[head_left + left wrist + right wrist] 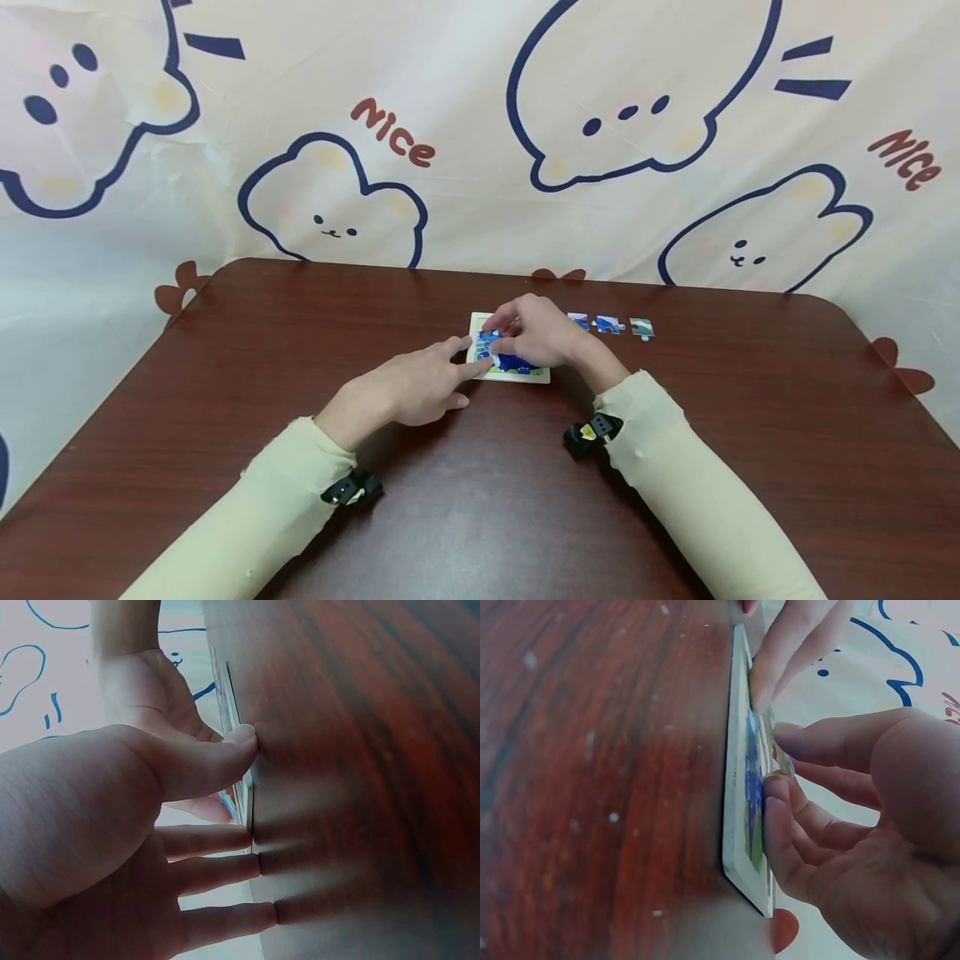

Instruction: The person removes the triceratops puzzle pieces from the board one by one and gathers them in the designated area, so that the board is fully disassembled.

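A small jigsaw puzzle board (542,378) with a pale frame and a blue picture lies on the table. My left hand (411,385) is at its left side, fingers extended. One fingertip touches the board's near left part, and others rest on the table, as the left wrist view also shows. Above the board, my right hand (542,332) is bent downward. In the right wrist view its thumb and fingers pinch a thin puzzle piece (781,756) tilted against the board's surface. The right hand hides part of the picture in the head view.
Right of the board, loose puzzle pieces lie in a row: a blue one (578,320), another blue one (608,324) and a greenish one (642,327). The brown wooden table (480,517) ends at a printed cloth backdrop (465,217).
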Demonstrator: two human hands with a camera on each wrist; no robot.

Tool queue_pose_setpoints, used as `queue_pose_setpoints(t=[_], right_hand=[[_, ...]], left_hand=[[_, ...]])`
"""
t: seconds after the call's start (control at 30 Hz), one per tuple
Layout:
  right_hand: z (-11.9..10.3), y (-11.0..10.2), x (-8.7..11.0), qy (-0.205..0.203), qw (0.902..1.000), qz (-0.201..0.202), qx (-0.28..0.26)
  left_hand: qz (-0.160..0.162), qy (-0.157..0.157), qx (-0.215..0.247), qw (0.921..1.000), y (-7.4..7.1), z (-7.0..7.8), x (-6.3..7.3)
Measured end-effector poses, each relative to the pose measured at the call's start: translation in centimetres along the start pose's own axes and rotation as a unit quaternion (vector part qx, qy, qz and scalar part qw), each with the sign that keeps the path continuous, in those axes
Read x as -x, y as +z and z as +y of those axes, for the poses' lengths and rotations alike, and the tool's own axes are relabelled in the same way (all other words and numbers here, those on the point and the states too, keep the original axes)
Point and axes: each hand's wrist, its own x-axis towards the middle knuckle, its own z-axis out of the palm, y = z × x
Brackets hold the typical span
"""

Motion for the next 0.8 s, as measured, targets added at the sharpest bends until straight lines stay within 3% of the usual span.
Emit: queue_pose_setpoints(t=[0.8], right_hand=[[2.4, -2.4, 2.7, -0.019, 0.9978, 0.063, -0.001]], left_hand=[[0.002, -0.013, 0.011, 0.9999, 0.1, 0.2, 0.1]])
